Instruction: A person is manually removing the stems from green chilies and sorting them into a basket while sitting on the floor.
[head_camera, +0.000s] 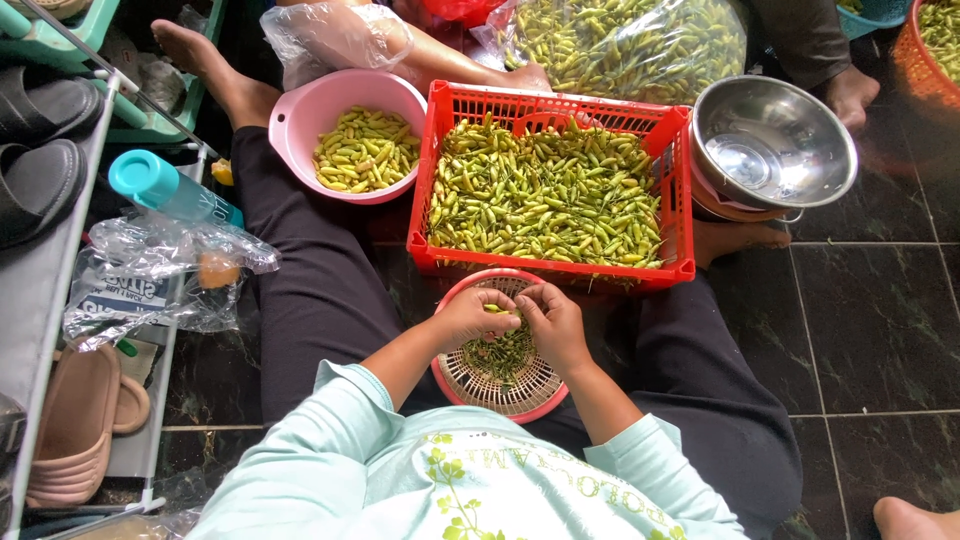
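Dark tiled flooring (880, 330) serves as the workspace for a person seated cross-legged among containers of small green and yellow chillies. Both hands meet over a round pink-rimmed sieve basket (505, 385) resting in the lap: the left hand (470, 315) and the right hand (553, 322) have their fingertips pinched together on a single chilli (503, 309), fingers closed tight rather than spread, the pepper held between the two grips just above the basket's pile of green stems and trimmings. Doing this well would seem to call for a firm pinch near the stalk end with one hand while the other steadies the pod, kept low over the basket so scraps fall inside it. Just beyond the hands, touching the basket's far rim, sits a red plastic crate (680, 190) heaped with chillies. To its left stands a pink bowl (290, 125) holding yellower peppers; to its right, an empty steel bowl (775, 145). A large clear bag of chillies (625, 45) lies farther back, and a teal-capped bottle (165, 185) rests by a shoe rack.
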